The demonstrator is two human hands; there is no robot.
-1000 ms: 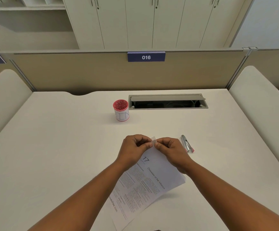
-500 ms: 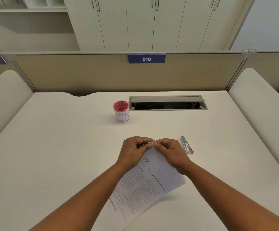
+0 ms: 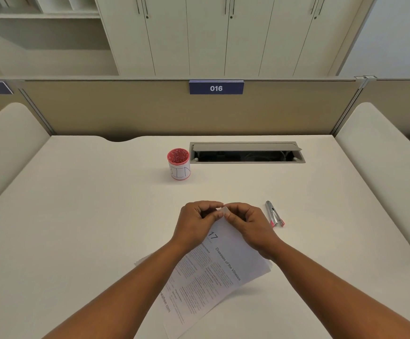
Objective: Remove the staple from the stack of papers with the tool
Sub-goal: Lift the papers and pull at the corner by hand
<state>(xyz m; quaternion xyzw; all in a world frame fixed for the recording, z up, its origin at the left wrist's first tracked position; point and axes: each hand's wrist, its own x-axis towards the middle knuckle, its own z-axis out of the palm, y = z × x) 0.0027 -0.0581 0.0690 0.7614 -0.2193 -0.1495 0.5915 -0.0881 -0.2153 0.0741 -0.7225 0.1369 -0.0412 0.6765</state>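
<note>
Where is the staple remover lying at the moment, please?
In the head view, the staple remover lies on the white desk, just right of the right hand and not touching it, nearer the person than the cable hatch.

Bare desk point(image 3: 89, 228) around staple remover point(image 3: 274, 214)
</note>
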